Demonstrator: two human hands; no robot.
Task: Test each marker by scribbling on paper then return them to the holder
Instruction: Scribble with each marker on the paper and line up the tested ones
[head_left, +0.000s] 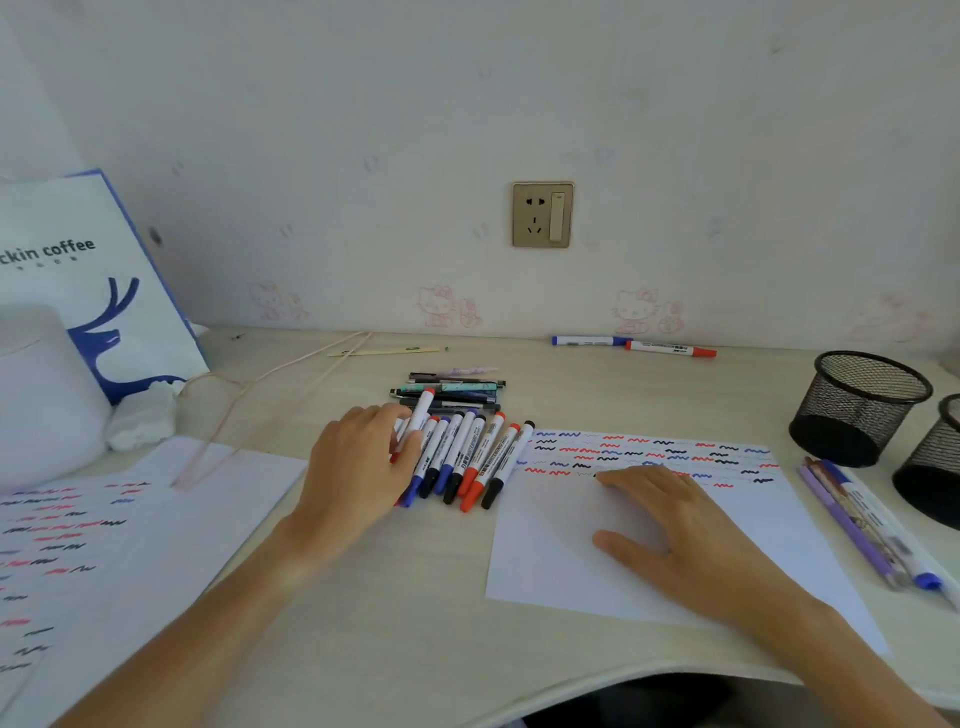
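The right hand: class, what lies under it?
The right hand rests flat on a white sheet of paper with red, blue and black scribbles. Any scribbles beneath the hand are hidden.

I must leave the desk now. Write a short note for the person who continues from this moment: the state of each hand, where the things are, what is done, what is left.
Left hand: grips a red-capped marker, lifted from the row of markers on the desk.
Right hand: flat and open on the paper, holding it steady.
Holders: two black mesh cups at the right; no markers visible inside them.
Also out: two markers by the wall.
Done: several rows of red, blue and black scribbles across the top of the paper.
Left: test the held marker, then the others, and put all into a holder.
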